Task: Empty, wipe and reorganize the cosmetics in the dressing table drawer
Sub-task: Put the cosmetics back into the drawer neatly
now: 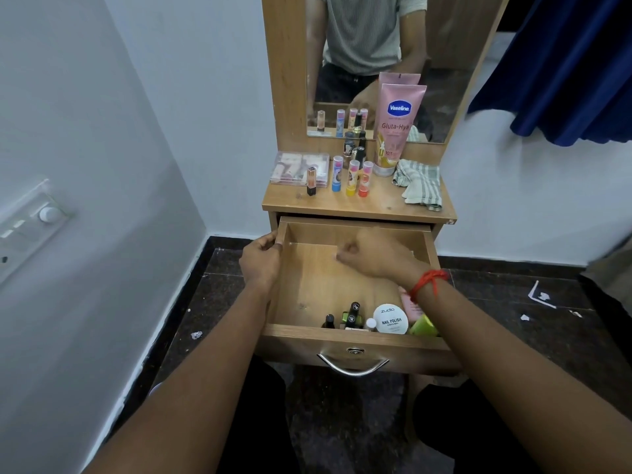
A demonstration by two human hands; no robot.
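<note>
The wooden drawer (309,285) of the dressing table stands pulled out. My left hand (261,260) grips its left side wall near the back corner. My right hand (372,253), blurred, hovers inside the drawer toward the back, fingers loosely curled with nothing visible in them. At the drawer's front lie dark nail polish bottles (352,314), a white round nail polish remover tub (390,319), a green item (424,326) and a pink tube (408,304). On the tabletop (379,203) stand a pink Vaseline tube (396,128), three lip balms (352,177), a lipstick (311,181), a clear makeup case (294,167) and a striped cloth (419,183).
A mirror (455,94) rises behind the tabletop. A white wall with a switch panel (30,220) is on the left. A blue curtain (564,73) hangs at the upper right. The dark floor (513,302) carries scraps of paper. A metal handle (352,366) sits on the drawer front.
</note>
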